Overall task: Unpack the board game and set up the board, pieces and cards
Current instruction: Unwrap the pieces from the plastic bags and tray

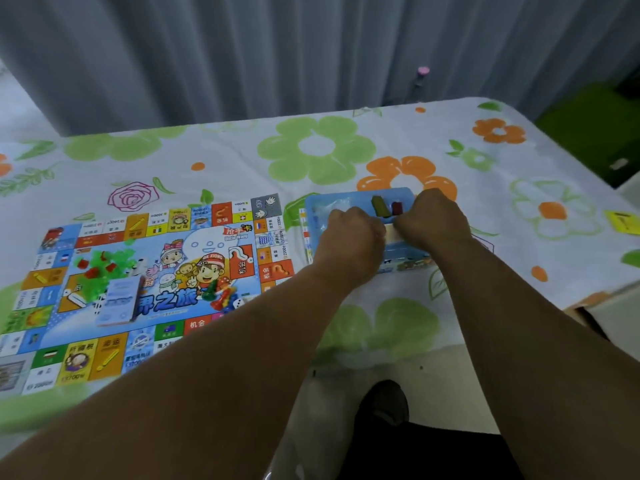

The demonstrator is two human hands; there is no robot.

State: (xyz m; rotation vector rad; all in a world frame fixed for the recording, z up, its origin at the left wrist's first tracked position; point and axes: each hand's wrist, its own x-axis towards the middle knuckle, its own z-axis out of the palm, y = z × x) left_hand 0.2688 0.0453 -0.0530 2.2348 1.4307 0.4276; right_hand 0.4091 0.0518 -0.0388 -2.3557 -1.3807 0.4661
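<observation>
The colourful game board (145,285) lies unfolded on the left of the table. On it sit a heap of green and red houses (104,268), a wrapped card deck (119,301), and several pawns with dice (223,296). To its right stands the blue box tray (346,199) holding a green piece (379,205) and a red piece (397,207). My left hand (353,237) and my right hand (433,216) are both over the tray, fingers curled around a pale card stack (390,232) between them; most of the stack is hidden.
A floral cloth (318,150) covers the table. A yellow slip (623,221) lies near the right edge. Grey curtains hang behind, and a green seat (588,129) stands at the far right. The table's front edge runs just below my forearms.
</observation>
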